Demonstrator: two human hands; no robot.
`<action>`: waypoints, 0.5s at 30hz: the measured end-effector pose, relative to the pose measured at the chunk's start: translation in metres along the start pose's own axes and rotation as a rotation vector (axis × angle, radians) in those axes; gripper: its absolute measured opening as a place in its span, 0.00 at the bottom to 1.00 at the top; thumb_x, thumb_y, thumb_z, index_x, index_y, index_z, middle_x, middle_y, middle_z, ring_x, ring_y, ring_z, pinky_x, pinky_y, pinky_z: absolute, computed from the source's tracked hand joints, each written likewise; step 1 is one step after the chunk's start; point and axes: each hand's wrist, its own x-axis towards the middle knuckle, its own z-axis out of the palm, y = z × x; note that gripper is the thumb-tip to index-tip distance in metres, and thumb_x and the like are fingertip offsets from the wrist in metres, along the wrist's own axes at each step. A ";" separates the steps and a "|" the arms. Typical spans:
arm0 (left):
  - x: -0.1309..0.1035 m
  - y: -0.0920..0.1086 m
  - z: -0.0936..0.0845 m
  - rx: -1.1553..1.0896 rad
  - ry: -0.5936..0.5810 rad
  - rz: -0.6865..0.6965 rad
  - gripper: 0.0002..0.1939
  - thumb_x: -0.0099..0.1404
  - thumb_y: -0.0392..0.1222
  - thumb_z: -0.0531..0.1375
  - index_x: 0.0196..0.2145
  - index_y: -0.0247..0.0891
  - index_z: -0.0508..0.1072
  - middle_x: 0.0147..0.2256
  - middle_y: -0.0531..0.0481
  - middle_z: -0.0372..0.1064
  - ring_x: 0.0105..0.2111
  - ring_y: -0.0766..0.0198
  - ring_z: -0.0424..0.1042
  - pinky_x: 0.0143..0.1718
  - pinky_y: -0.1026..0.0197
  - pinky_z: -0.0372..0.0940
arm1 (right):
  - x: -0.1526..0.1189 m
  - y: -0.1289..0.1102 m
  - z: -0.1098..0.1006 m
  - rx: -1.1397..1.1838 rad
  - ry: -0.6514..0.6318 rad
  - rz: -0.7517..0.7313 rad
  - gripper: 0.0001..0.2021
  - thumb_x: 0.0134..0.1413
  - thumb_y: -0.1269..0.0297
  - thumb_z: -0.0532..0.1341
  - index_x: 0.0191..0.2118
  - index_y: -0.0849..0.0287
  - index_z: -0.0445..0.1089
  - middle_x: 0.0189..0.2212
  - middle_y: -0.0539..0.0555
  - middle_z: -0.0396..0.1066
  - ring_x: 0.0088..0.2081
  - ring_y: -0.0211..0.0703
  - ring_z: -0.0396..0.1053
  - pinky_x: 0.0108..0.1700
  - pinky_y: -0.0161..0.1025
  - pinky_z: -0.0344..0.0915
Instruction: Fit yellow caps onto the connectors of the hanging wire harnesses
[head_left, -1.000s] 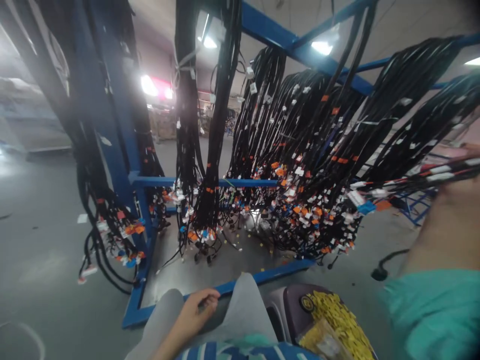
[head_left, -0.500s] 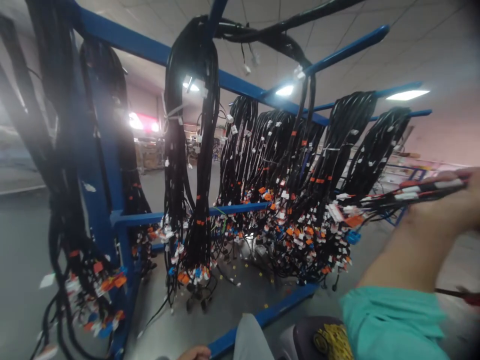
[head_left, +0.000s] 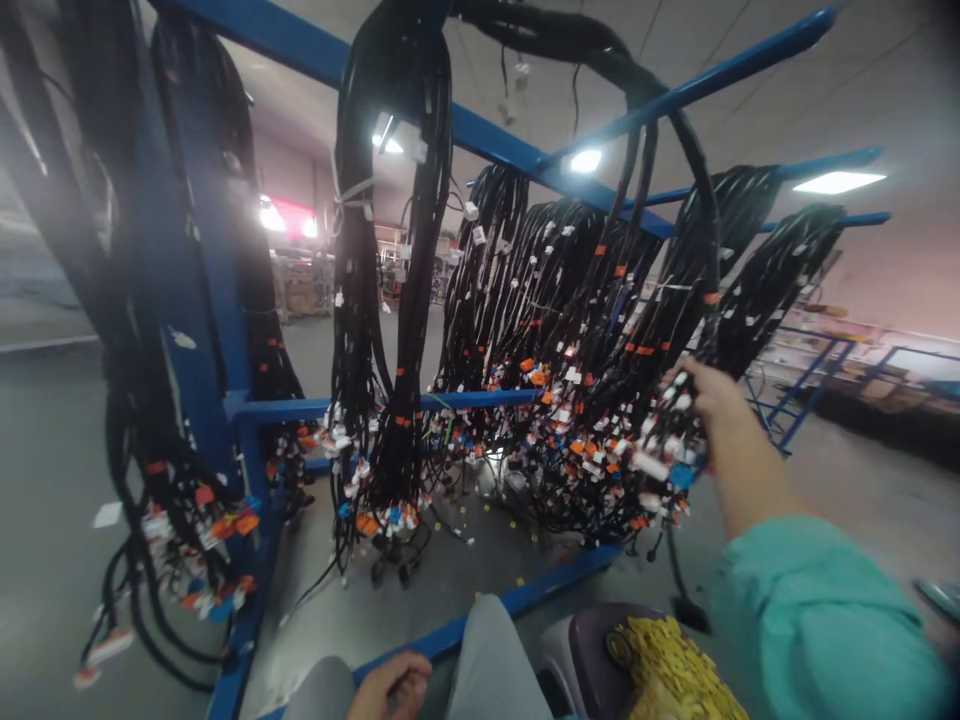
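Note:
My right hand (head_left: 712,392), its arm stretched forward in a teal sleeve, is closed around the lower branches of a black wire harness (head_left: 701,180). This harness drapes over a blue rack arm (head_left: 735,75). White connectors and a blue connector (head_left: 681,476) dangle just below my fingers. My left hand (head_left: 394,685) rests low by my lap, its fingers curled in and nothing visible in them. Close in front of me, another hanging harness bundle (head_left: 409,300) is bound with a white tie and ends in orange, white and blue connectors.
The blue rack's base bar (head_left: 555,585) runs along the floor before my knees. Many harnesses hang on its arms, including a left bundle (head_left: 124,330). A dark-rimmed container with yellow pieces (head_left: 675,665) stands beside my right leg. Another blue frame (head_left: 806,390) stands behind.
My right hand has swung from the far right inward and left, bringing the harness ends down beside the other hanging bundles. My left hand shows more fully at the bottom.

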 end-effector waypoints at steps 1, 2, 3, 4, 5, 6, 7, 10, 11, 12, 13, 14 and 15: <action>-0.001 -0.001 0.003 0.008 0.027 0.012 0.21 0.53 0.56 0.52 0.30 0.34 0.73 0.24 0.46 0.69 0.25 0.64 0.66 0.29 0.66 0.62 | -0.013 0.024 0.005 -0.025 -0.018 0.060 0.11 0.50 0.75 0.53 0.19 0.61 0.57 0.13 0.48 0.60 0.17 0.30 0.61 0.25 0.32 0.63; -0.003 0.000 0.005 0.014 0.051 0.016 0.21 0.53 0.56 0.52 0.29 0.34 0.72 0.23 0.46 0.69 0.24 0.64 0.65 0.28 0.65 0.62 | -0.025 0.045 0.010 -0.047 -0.026 0.104 0.10 0.47 0.75 0.56 0.19 0.62 0.58 0.13 0.47 0.60 0.17 0.31 0.61 0.24 0.32 0.63; -0.005 0.002 0.007 0.019 0.061 0.013 0.21 0.53 0.55 0.52 0.29 0.34 0.72 0.23 0.47 0.69 0.24 0.65 0.65 0.28 0.65 0.61 | -0.035 0.062 0.014 -0.064 -0.041 0.133 0.08 0.44 0.75 0.58 0.20 0.62 0.59 0.14 0.48 0.60 0.18 0.31 0.61 0.24 0.31 0.63; -0.007 0.004 0.008 0.025 0.050 0.002 0.20 0.53 0.54 0.52 0.30 0.35 0.72 0.24 0.47 0.69 0.25 0.65 0.65 0.28 0.66 0.61 | -0.044 0.076 0.019 -0.076 -0.049 0.147 0.06 0.42 0.75 0.60 0.22 0.63 0.61 0.15 0.48 0.62 0.19 0.31 0.62 0.25 0.31 0.63; -0.008 0.007 0.009 0.031 0.035 -0.003 0.19 0.54 0.53 0.51 0.30 0.35 0.72 0.24 0.48 0.69 0.25 0.65 0.65 0.28 0.66 0.61 | -0.051 0.086 0.022 -0.087 -0.050 0.151 0.04 0.41 0.75 0.60 0.24 0.64 0.63 0.17 0.47 0.63 0.21 0.31 0.63 0.26 0.30 0.63; -0.010 0.010 0.009 0.034 0.036 0.000 0.18 0.55 0.53 0.51 0.30 0.36 0.72 0.25 0.48 0.69 0.25 0.65 0.65 0.29 0.66 0.61 | -0.057 0.093 0.025 -0.099 -0.045 0.146 0.04 0.40 0.74 0.61 0.26 0.64 0.64 0.19 0.47 0.64 0.23 0.31 0.63 0.28 0.30 0.63; -0.012 0.012 0.010 0.036 0.026 0.004 0.18 0.55 0.52 0.51 0.31 0.36 0.72 0.25 0.48 0.69 0.26 0.66 0.66 0.29 0.66 0.61 | -0.062 0.098 0.027 -0.110 -0.028 0.136 0.06 0.39 0.74 0.61 0.29 0.64 0.66 0.21 0.47 0.65 0.25 0.31 0.64 0.31 0.29 0.63; -0.015 0.015 0.013 0.053 -0.004 0.006 0.19 0.56 0.53 0.50 0.31 0.36 0.71 0.25 0.48 0.69 0.25 0.66 0.66 0.29 0.66 0.61 | -0.076 0.106 0.022 -0.188 -0.010 0.088 0.13 0.38 0.71 0.62 0.35 0.63 0.67 0.29 0.49 0.67 0.30 0.31 0.64 0.37 0.30 0.62; -0.015 0.014 0.014 0.060 -0.018 0.004 0.19 0.56 0.53 0.49 0.31 0.36 0.71 0.25 0.48 0.69 0.25 0.66 0.65 0.29 0.66 0.61 | -0.083 0.107 0.016 -0.220 -0.032 0.081 0.14 0.39 0.70 0.62 0.37 0.63 0.67 0.31 0.50 0.67 0.32 0.32 0.65 0.38 0.31 0.62; -0.016 0.014 0.016 0.068 -0.033 0.003 0.20 0.57 0.53 0.49 0.32 0.36 0.71 0.25 0.48 0.69 0.25 0.66 0.65 0.29 0.66 0.61 | -0.091 0.109 0.007 -0.249 -0.065 0.085 0.15 0.40 0.68 0.62 0.39 0.63 0.66 0.32 0.52 0.68 0.32 0.33 0.65 0.38 0.32 0.63; -0.016 0.013 0.018 0.076 -0.044 0.003 0.20 0.57 0.53 0.49 0.32 0.35 0.71 0.24 0.48 0.69 0.24 0.66 0.65 0.28 0.66 0.61 | -0.101 0.111 -0.004 -0.274 -0.101 0.101 0.16 0.41 0.66 0.61 0.40 0.63 0.66 0.33 0.53 0.68 0.32 0.34 0.66 0.38 0.34 0.63; -0.016 0.013 0.020 0.086 -0.050 0.005 0.20 0.57 0.53 0.49 0.32 0.35 0.72 0.24 0.48 0.68 0.24 0.66 0.65 0.28 0.65 0.61 | -0.113 0.115 -0.017 -0.296 -0.130 0.127 0.16 0.42 0.64 0.60 0.40 0.63 0.65 0.33 0.54 0.68 0.31 0.36 0.67 0.37 0.35 0.64; -0.015 0.012 0.022 0.097 -0.060 0.008 0.19 0.57 0.52 0.50 0.32 0.35 0.72 0.24 0.48 0.68 0.24 0.66 0.65 0.28 0.65 0.61 | -0.126 0.120 -0.031 -0.316 -0.144 0.162 0.15 0.43 0.63 0.60 0.40 0.64 0.65 0.32 0.56 0.69 0.31 0.38 0.68 0.36 0.36 0.65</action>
